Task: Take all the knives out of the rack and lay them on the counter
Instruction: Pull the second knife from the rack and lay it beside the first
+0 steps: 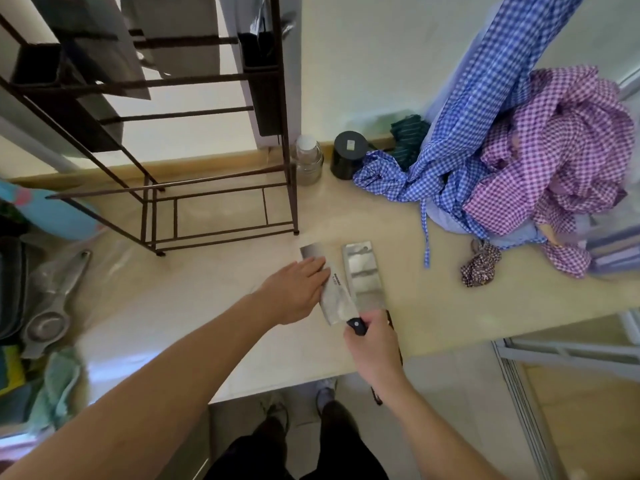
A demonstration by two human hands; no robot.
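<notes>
Two cleavers lie side by side on the beige counter (450, 306), in front of the dark metal rack (221, 188). My right hand (375, 348) grips the black handle of the left cleaver (337, 296). My left hand (298, 292) rests flat with its fingers spread on that blade's left side. The right cleaver (363, 275) is all steel and lies flat just beside it, untouched. The rack's upper holders are dark and blurred, and I cannot tell what they hold.
A glass jar (307, 161) and a black canister (348, 154) stand by the wall right of the rack. Blue and purple checked cloths (540, 161) pile at the right. A metal strainer (52, 306) and green towel (62, 382) lie at the left. The counter's front edge is near my hands.
</notes>
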